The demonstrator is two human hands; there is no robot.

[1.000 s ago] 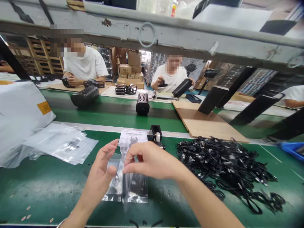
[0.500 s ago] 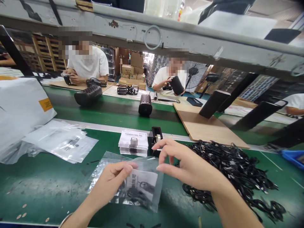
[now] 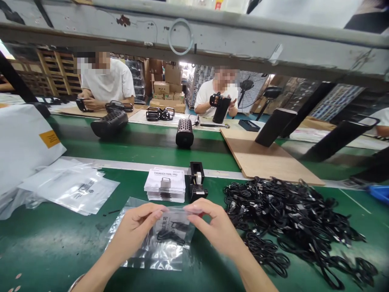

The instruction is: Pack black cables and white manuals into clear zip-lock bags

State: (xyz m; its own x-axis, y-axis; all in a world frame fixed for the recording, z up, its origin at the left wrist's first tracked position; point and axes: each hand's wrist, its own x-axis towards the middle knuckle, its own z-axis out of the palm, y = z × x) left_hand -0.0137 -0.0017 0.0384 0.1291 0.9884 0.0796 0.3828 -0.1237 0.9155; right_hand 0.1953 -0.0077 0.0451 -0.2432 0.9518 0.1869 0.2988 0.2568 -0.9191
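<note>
Bright, even overhead light with soft shadows, glare on plastic, sharp centre, and edges bent by wide-angle distortion.

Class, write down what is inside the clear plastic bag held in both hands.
Through the clear plastic bag, a coiled black cable and a white printed leaflet show. The left hand and right hand pinch its top edge, hiding the seal.

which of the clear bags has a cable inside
The bag pinched between the left hand and right hand; the loose bags at left lie flat.
</note>
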